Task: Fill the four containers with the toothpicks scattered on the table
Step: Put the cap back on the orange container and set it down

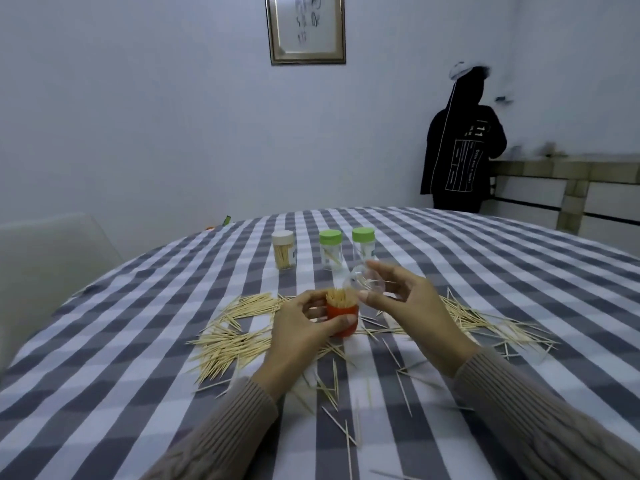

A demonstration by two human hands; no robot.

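My left hand [304, 323] grips a red container [341, 315] packed with upright toothpicks, standing on the checked tablecloth. Just above and to its right, my right hand [405, 296] holds a clear plastic cover [365, 282], tilted. Loose toothpicks [228, 337] lie in heaps left and right of the red container and scattered toward me. Behind stand three capped jars: a white-lidded jar [284, 249] full of toothpicks and two green-lidded jars [330, 249] [363, 242] holding only a few.
A round table with a grey-and-white checked cloth [138, 358] fills the view. A pale chair back [45, 258] stands at the left. A person in a dark hooded jacket [460, 140] stands at the far right by a tiled counter [571, 188].
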